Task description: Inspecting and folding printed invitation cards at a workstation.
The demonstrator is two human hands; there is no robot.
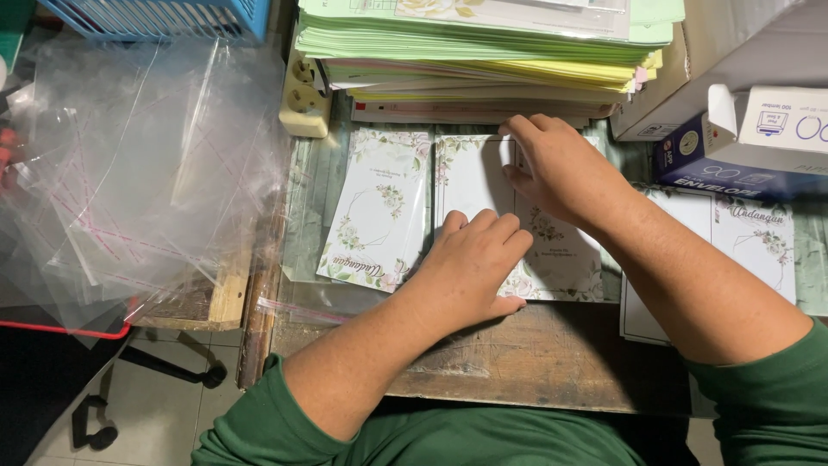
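A white floral card [483,177] lies open on the wooden desk [535,358] in front of me. My left hand [473,266] presses down on its lower middle with curled fingers. My right hand [561,168] lies over the card's upper right part, fingers reaching to its top edge near the paper stack. A second floral card [379,207] rests just left of it, tilted, apart from both hands. Neither hand grips anything; both lie flat or curled on the card.
A tall stack of green, yellow and white paper [483,47] sits at the back. Clear plastic sleeves [138,164] pile up at left. A blue-and-white envelope box [759,142] stands at right, above more floral cards [750,237]. A beige power socket [304,99] is near the stack.
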